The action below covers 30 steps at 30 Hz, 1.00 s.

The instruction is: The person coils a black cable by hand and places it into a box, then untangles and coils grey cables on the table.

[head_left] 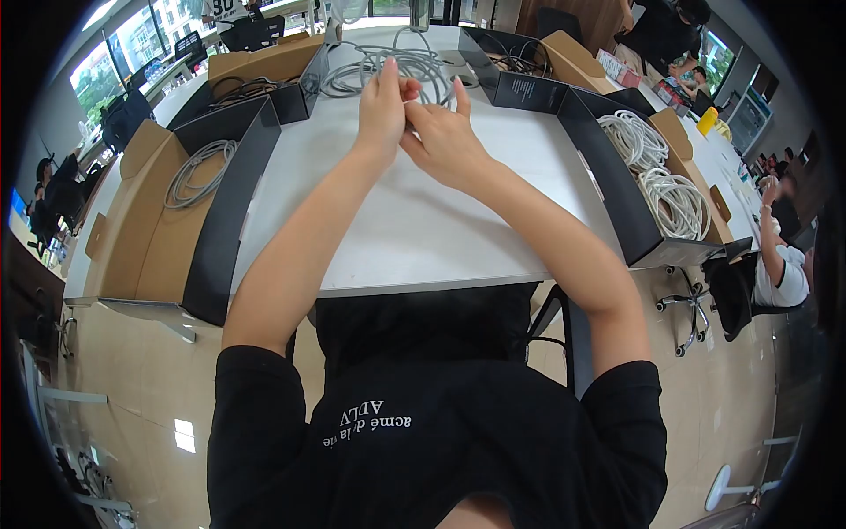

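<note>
My left hand (382,115) is raised over the white table, one finger pointing up and the others bent toward the right hand. Touching it is my right hand (448,139), with one finger raised and the others spread toward the left palm. No object shows in either hand. Just beyond the hands lies a loose tangle of grey cable (352,75) on the table.
On the left, an open box (150,238) holds a grey cable coil (201,175); another (300,84) holds dark cables. On the right, one box (608,167) holds white coils (674,204), another (520,90) black cables (527,60). Other people are around the room.
</note>
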Tool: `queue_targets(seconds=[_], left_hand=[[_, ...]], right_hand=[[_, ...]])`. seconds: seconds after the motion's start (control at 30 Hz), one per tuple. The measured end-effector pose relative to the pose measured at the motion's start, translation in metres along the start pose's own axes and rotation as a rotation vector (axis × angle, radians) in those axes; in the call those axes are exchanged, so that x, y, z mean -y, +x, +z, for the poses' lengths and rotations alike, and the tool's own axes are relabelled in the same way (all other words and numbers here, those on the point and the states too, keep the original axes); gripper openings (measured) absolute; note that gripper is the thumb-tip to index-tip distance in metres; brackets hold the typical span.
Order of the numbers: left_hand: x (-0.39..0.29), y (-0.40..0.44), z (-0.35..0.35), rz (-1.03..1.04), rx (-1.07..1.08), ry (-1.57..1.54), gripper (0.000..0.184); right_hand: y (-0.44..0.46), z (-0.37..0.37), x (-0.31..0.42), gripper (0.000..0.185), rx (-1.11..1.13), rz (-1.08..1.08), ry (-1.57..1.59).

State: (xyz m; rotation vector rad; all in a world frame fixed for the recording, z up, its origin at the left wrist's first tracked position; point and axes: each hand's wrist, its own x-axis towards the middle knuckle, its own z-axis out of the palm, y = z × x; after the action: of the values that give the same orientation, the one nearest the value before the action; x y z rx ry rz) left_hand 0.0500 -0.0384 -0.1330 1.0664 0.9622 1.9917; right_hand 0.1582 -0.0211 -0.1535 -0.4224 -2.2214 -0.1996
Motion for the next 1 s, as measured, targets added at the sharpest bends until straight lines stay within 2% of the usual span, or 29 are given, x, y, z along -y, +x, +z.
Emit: queue_targets(seconds=[0.07,0.17,0.2,0.3,0.4,0.5,0.53,0.63,0.67,0.77,0.8,0.87,0.9,1.0], left_hand=[[-0.015,0.004,-0.007,-0.236,0.021,-0.122,0.025],[-0.014,0.031,-0.038,-0.666,0.34,-0.286,0.02],[-0.017,0.03,-0.041,-0.734,0.265,-0.238,0.019],[-0.013,0.042,-0.058,-0.938,0.313,-0.328,0.018],[0.006,0.055,-0.068,-0.656,0.34,-0.052,0.018],[-0.002,0.034,-0.042,-0.347,0.185,0.073,0.02],[-0.006,0.021,-0.03,-0.212,0.111,0.207,0.026],[0.013,0.001,-0.012,0.149,0.143,0.489,0.032],[0.019,0.001,-0.011,0.167,0.1,0.493,0.035],[0.017,0.005,-0.013,0.001,0.172,0.268,0.034],[0.014,0.007,-0.014,-0.083,0.209,0.292,0.033],[0.006,0.013,-0.02,-0.252,0.281,0.343,0.03],[0.002,0.014,-0.023,-0.333,0.256,0.249,0.028],[0.0,0.026,-0.035,-0.536,0.222,-0.023,0.022]], right_hand=[[0.006,-0.007,-0.008,0.017,0.032,-0.098,0.026],[0.008,-0.017,-0.01,0.015,0.103,-0.246,0.023],[0.008,-0.018,-0.009,0.015,0.131,-0.294,0.013],[0.005,-0.016,-0.01,0.015,0.192,-0.379,0.025],[0.008,-0.022,-0.02,0.02,0.309,-0.36,0.042],[0.006,-0.019,-0.03,0.022,0.192,-0.277,0.101],[0.004,-0.017,-0.027,0.023,0.176,-0.213,0.163],[0.003,-0.01,-0.017,0.025,0.148,-0.027,0.302],[0.002,-0.006,-0.016,0.025,0.153,0.036,0.32],[0.006,-0.014,-0.012,0.022,0.183,0.168,0.36],[0.008,-0.017,-0.011,0.021,0.196,0.201,0.373],[0.007,-0.016,-0.019,0.016,0.202,0.181,0.361],[0.006,-0.016,-0.023,0.013,0.203,0.172,0.356],[0.005,-0.017,-0.025,0.014,0.222,-0.053,0.357]])
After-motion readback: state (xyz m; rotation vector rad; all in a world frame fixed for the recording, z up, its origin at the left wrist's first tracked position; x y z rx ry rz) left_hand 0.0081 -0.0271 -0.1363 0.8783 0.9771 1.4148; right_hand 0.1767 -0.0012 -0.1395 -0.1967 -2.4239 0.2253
